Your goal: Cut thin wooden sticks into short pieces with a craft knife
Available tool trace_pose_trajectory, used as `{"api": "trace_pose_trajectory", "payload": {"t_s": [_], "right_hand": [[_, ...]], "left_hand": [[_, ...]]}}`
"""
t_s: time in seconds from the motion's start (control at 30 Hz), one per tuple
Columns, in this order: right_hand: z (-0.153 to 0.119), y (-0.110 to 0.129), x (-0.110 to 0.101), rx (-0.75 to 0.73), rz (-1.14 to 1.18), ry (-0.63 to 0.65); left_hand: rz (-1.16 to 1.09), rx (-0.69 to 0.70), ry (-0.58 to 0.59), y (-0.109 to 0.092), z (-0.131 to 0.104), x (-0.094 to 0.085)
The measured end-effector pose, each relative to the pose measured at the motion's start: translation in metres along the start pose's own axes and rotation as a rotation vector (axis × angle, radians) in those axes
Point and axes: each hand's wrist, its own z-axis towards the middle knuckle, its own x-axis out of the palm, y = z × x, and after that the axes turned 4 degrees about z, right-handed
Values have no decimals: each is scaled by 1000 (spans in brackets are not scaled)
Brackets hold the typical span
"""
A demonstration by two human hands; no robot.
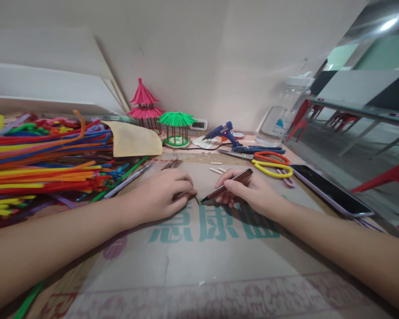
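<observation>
Marker [216,193], brown barrel & dark tip, is gripped in the R hand [252,188] at ctr of frame, slanting down-left. L hand [166,190], just left of ctr, has its fingers curled on a short thin brown stick [197,199], one end poking out next to the marker tip; can't tell if tip & stick touch. Hands are apart from each other, w/ that bit btwn them, over a clear plastic sheet [193,266] w/ teal characters across lower ctr. Few short pale sticks [216,171] lie just above R hand, small pile of brown sticks [172,164] above L hand. Upper ctr: pink-roofed model pagoda [142,106], then green-roofed model pavilion [176,128], sm. digital clock [198,125] & blue glue gun [224,132]. Scissors [271,166] w/ orange/yellow handles sit right of ctr, phone [332,190] further right, water bottle [275,126] upper right. Big heap of multicol. pipe cleaners [46,155] fills left side, cream paper [138,141] at its right end. Red chairs [390,175] at far right edge.
</observation>
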Motion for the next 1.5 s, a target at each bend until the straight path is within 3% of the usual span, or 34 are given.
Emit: {"api": "trace_pose_trajectory", "payload": {"t_s": [1.5], "right_hand": [[0, -1, -1, 36, -33, 30]], "left_hand": [[23, 33, -13, 1, 0, 0]]}}
